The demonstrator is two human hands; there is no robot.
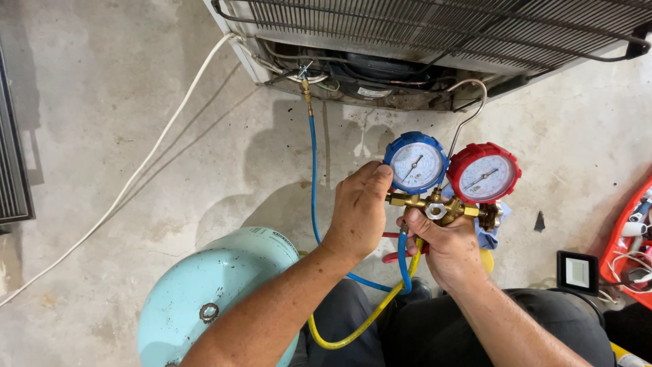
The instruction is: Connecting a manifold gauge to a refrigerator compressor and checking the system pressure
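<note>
Between both hands (pixel 360 207), twin-dial manifold gauge (pixel 445 183)

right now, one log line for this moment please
left hand: on blue-side knob of manifold gauge set | right hand: gripping brass body from below | blue hose: runs to fridge rear | gas cylinder: lower left

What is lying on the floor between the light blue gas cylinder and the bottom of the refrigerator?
In the head view, mostly bare concrete floor separates the gas cylinder from the refrigerator. Only the blue hose runs across it, and the white cable crosses farther left.
</note>
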